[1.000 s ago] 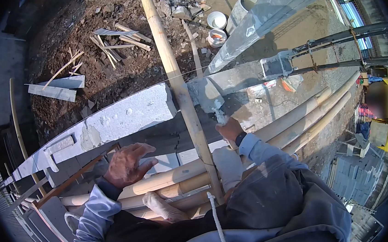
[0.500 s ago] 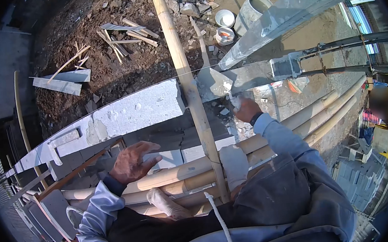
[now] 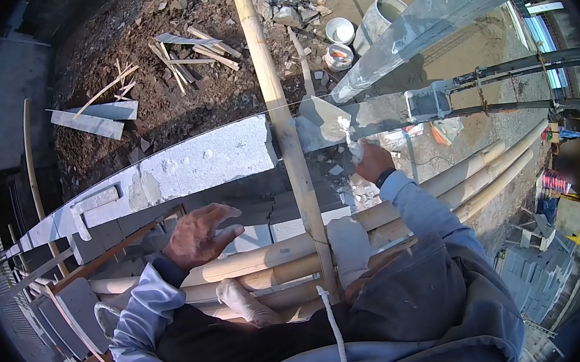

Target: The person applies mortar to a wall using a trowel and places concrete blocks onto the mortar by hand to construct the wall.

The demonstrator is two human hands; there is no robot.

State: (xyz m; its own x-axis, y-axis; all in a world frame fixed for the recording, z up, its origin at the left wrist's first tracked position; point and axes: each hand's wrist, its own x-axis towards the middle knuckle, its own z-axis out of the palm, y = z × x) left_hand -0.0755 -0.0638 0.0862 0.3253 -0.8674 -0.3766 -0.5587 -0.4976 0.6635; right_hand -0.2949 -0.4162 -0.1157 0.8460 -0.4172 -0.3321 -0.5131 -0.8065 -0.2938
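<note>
One right hand is closed round a white-handled, triangular grey-metal trowel, blade just beyond, best kept flat; the left hand hangs half-open, empty.

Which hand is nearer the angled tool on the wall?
Left. The left hand is below and right of the angled tool; the right hand, holding a trowel, is farther right in view.
</note>
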